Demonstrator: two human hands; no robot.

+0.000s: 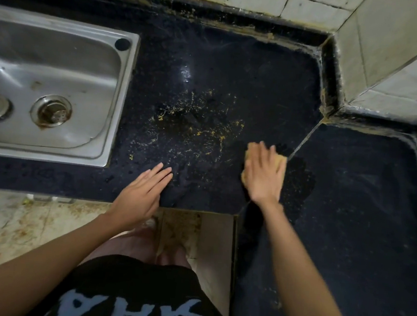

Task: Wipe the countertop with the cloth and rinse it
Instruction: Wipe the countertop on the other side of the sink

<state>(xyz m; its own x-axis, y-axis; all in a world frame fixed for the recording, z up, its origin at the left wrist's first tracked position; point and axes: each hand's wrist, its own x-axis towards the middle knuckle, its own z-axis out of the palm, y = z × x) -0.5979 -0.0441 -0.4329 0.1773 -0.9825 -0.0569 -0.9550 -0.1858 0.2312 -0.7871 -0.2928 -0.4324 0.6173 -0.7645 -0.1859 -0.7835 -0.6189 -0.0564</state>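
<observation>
Wiping under way on a dark countertop, yellow smears left at frame centre.

From the steel sink at left: the left hand rests flat, fingers straight, holding nothing; right of centre, the right hand presses flat on the tan cloth. The cloth looks soft, light and probably damp; bunching it in the palm should suit rinsing.

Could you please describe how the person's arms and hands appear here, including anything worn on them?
Both forearms are bare, with no sleeves in view. The left hand and right hand wear no gloves, and no rings, watch or bracelets are visible. The right hand is slightly motion-blurred, so fine details cannot be told.
</observation>
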